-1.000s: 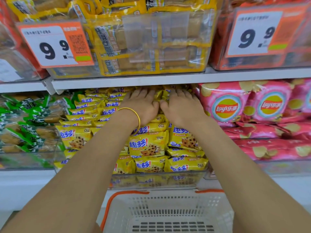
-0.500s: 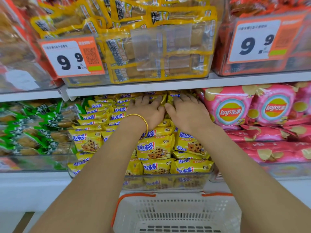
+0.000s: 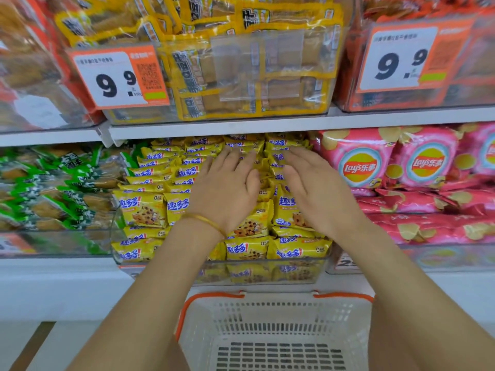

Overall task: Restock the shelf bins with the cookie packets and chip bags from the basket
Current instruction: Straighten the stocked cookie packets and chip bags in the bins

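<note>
Several yellow cookie packets (image 3: 142,210) fill a clear shelf bin (image 3: 267,274) on the middle shelf. My left hand (image 3: 227,186), with a gold bangle at the wrist, lies flat on the packets with straight fingers. My right hand (image 3: 313,183) lies flat beside it, a small gap between the two. Neither hand holds a packet. Pink chip bags (image 3: 375,162) are stacked in the bin to the right. Below the bin, the white basket (image 3: 203,330) with orange handles shows only its bare slotted bottom.
Green snack packets (image 3: 53,188) fill the bin at left. The upper shelf (image 3: 241,123) overhangs the cookie bin and carries clear bins of yellow and orange packs with two 9.9 price tags (image 3: 117,76). A white shelf ledge (image 3: 67,287) runs behind the basket.
Both hands have slid back toward me over the cookie packets and moved slightly apart, with fingers spread flatter. The view has shifted down and left a little.
</note>
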The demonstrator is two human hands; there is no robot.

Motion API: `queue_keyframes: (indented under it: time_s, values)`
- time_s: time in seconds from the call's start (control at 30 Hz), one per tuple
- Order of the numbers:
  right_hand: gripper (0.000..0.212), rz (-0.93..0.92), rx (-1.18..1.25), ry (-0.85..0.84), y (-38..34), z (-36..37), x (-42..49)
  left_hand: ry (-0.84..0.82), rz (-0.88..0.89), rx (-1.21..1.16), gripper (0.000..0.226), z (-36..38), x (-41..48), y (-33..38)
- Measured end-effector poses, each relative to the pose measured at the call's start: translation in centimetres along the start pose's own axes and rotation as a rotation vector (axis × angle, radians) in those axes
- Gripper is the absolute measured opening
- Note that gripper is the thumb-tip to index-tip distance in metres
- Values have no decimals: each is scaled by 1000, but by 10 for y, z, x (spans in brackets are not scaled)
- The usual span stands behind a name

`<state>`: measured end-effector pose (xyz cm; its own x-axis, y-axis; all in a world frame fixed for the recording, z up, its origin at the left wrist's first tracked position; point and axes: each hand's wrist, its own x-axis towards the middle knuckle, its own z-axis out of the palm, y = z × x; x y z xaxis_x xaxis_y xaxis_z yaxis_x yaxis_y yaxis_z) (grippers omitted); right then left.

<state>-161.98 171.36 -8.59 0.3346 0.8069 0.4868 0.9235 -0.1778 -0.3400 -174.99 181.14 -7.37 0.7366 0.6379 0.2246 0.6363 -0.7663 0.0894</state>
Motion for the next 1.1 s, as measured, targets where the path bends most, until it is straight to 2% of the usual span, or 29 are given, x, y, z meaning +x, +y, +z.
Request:
queue_keyframes:
  time_s: [0.07, 0.17, 0.27, 0.37, 0.47, 0.63, 0.8, 0.9, 1.0, 1.1]
  values:
    - [52, -38, -21, 43, 3, -4, -20, 140, 11, -26, 72, -1, -28, 4]
    - [57, -66, -199, 70, 8, 8, -42, 266, 43, 49, 59, 20, -56, 13]
    - [60, -78, -297, 50, 13, 22, -47, 268, 65, 113, 54, 42, -56, 12]
    - [57, -146, -268, 67, 21, 26, -41, 293, 94, 149, 52, 48, -45, 5]
    - [55, -213, -228, 62, 26, 27, -34, 301, 124, 135, 51, 49, -38, 1]
    - [64, -268, -327, -5, 29, 30, -31, 306, 136, 126, 49, 51, -37, 0]
    - [67, -254, -253, 23, 26, 20, -40, 299, 174, 57, 49, 44, -44, -3]
    - [58, -270, -141, 116, 19, 11, -49, 370, 215, -14, 47, 38, -52, -7]
    - [40, -303, -32, 268, 4, 4, -64, 510, 216, -114, 40, 37, -71, -14]
    - [21, -380, -51, 313, -20, 15, -86, 650, 176, -125, 29, 48, -102, -20]
